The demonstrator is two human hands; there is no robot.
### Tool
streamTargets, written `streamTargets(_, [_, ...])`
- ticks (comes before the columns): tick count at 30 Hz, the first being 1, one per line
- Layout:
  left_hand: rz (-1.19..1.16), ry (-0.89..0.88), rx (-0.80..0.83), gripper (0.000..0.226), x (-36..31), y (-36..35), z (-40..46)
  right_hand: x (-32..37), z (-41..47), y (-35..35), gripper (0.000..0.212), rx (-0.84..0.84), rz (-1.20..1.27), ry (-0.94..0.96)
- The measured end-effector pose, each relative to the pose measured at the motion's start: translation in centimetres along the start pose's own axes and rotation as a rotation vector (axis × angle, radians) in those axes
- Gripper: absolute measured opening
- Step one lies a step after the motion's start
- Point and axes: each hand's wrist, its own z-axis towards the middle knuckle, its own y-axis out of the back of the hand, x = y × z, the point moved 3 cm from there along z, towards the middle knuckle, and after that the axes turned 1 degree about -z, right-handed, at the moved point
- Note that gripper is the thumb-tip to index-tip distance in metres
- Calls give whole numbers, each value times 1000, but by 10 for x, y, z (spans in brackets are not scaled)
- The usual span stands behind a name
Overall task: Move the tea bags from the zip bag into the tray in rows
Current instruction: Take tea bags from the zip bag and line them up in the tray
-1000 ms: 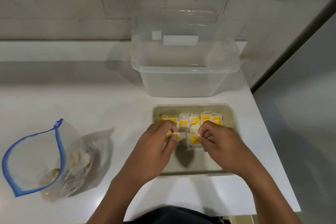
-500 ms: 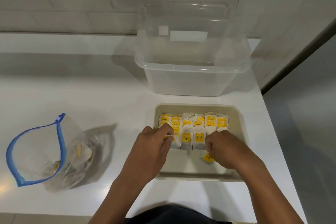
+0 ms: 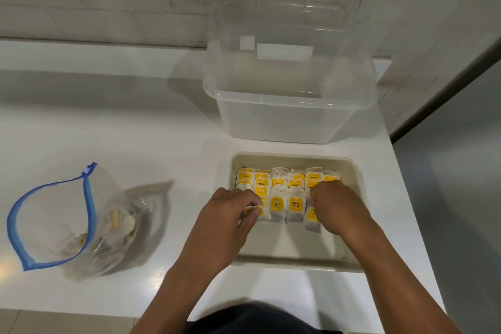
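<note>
Both hands inside beige tray (image 3: pixel 352 262). Left hand (image 3: pixel 227 221) pinches tea bag (image 3: pixel 253 210) at left end of near row. Right hand (image 3: pixel 336 210) fingers curled over right-end tea bag (image 3: pixel 311 221); grip unclear. Bags' long axes run near-to-far. Zip bag (image 3: pixel 113 225), bags left inside, well left; left hand nearer.

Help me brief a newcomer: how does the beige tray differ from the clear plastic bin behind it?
The tray is opaque beige; the clear bin is see-through. The tray is shallow with low walls; the bin is much deeper. The tray holds rows of tea bags, with the left hand and right hand working in it; nothing shows inside the bin. Both are rectangular, open-topped and stand on the white counter.
</note>
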Motion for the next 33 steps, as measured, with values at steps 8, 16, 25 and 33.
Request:
streamTargets(8, [3, -24, 4, 14, 4, -4, 2, 2, 0, 13, 23, -29, -101, -38])
streamTargets(16, [0, -50, 35, 9, 4, -8, 3, 7, 2, 16, 26, -91, -88, -9])
streamTargets(25, [64, -101, -7, 16, 0, -12, 11, 0, 8, 17, 29, -159, 28, 5])
streamTargets(33, [35, -209, 354, 14, -34, -33, 50, -45, -33, 28, 10, -577, 567, -39])
